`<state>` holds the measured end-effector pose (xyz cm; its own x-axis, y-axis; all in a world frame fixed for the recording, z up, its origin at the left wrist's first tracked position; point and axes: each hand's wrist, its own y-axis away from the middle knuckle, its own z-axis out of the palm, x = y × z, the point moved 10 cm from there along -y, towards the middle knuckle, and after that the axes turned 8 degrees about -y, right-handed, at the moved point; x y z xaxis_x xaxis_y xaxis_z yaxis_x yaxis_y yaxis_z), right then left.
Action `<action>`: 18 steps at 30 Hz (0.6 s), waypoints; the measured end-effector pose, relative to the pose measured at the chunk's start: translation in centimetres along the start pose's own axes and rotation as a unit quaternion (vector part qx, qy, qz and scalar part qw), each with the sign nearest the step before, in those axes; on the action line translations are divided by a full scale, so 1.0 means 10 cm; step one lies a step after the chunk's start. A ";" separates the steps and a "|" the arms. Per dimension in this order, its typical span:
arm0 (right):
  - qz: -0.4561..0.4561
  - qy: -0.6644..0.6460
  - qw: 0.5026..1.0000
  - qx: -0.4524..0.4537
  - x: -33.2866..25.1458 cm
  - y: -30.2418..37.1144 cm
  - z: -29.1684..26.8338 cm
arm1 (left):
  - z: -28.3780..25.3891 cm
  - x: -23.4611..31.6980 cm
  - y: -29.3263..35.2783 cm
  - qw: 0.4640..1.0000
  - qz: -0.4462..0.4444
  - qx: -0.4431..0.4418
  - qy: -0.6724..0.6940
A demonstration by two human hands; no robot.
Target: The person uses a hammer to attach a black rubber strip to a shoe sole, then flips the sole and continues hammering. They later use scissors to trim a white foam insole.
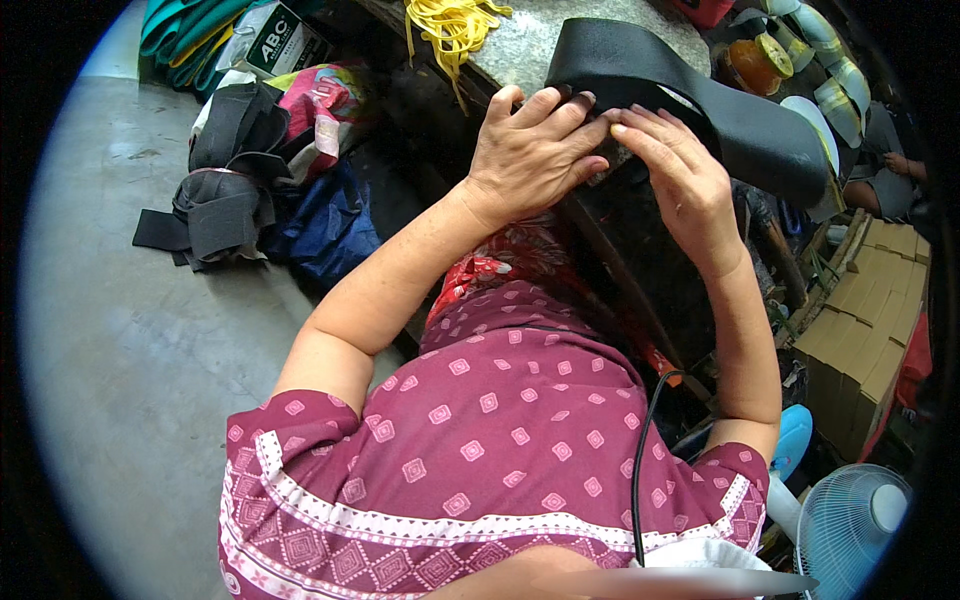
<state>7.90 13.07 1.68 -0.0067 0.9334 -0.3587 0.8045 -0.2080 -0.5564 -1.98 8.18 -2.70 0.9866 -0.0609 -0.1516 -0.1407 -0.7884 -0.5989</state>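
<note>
A large, smooth black curved piece (740,135) with broad ends lies over the work surface in front of me; its exact kind is unclear. My left hand (535,150) is at its near edge with the fingers bent over and the thumb pointing right. Close beside it, my right hand (690,180) bends its fingers down on the same edge, and the fingertips of both hands almost meet there. Both hands look closed on that edge, though what lies under the fingertips is partly hidden. A small pale patch shows in the gap behind my right fingers.
Yellow strips (450,30) hang over the speckled worktop (530,55). To the right are a spool of amber tape (755,65), stacked brown cardboard (865,320) and a fan (855,520). Rolled dark grey material (225,180) and a blue sheet (335,225) lie at left.
</note>
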 end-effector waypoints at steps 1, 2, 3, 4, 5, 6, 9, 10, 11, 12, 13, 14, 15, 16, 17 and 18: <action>0.021 0.017 1.000 -0.005 0.03 0.06 0.04 | -0.02 0.01 -0.01 1.000 0.001 0.012 0.001; 0.050 0.034 0.998 -0.010 0.09 0.11 0.08 | -0.02 0.03 -0.02 1.000 0.007 0.015 0.003; 0.051 0.031 0.998 -0.005 0.10 0.14 0.09 | -0.03 0.03 -0.04 1.000 0.003 0.025 0.002; 0.051 0.028 0.998 -0.001 0.10 0.16 0.10 | -0.02 0.04 -0.06 1.000 0.002 0.025 0.002; 0.062 0.020 0.998 0.008 0.13 0.17 0.10 | -0.01 0.04 -0.08 1.000 -0.003 0.019 0.003; 0.067 0.017 0.998 0.010 0.14 0.16 0.11 | -0.01 0.06 -0.10 1.000 -0.003 0.022 0.002; 0.111 0.004 0.993 0.032 0.27 0.11 0.06 | -0.02 0.05 -0.17 1.000 -0.004 0.028 0.002; 0.126 0.002 0.991 0.038 0.32 0.08 0.04 | -0.03 0.03 -0.20 0.999 0.000 0.036 0.003; 0.140 0.000 0.989 0.044 0.37 0.06 0.03 | -0.03 0.02 -0.23 0.999 0.009 0.039 -0.003; 0.164 -0.071 0.982 0.064 0.45 0.05 0.01 | -0.04 0.01 -0.25 0.999 0.017 0.043 0.001; 0.162 -0.084 0.981 0.066 0.46 0.04 0.01 | -0.03 0.00 -0.27 0.999 0.032 0.041 0.000; 0.183 -0.100 0.976 0.063 0.52 0.04 0.02 | -0.03 -0.01 -0.29 0.998 0.045 0.040 -0.006; 0.140 -0.030 0.988 0.053 0.44 0.01 0.01 | -0.01 -0.02 -0.31 0.998 0.053 0.030 0.000; 0.108 0.039 0.992 0.044 0.38 -0.01 0.01 | -0.01 -0.02 -0.33 0.998 0.062 0.025 0.002; 0.066 0.109 0.991 0.033 0.29 -0.03 0.03 | -0.02 -0.02 -0.35 0.997 0.068 0.024 0.001; 0.066 0.134 0.989 0.018 0.29 -0.04 0.04 | -0.04 -0.03 -0.37 0.997 0.073 0.028 -0.001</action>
<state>7.35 15.73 0.55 0.2583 0.9404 -0.2210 0.7659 -0.3388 -0.5465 -1.70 10.88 -0.06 0.9550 -0.1706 -0.2425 -0.2871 -0.7359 -0.6132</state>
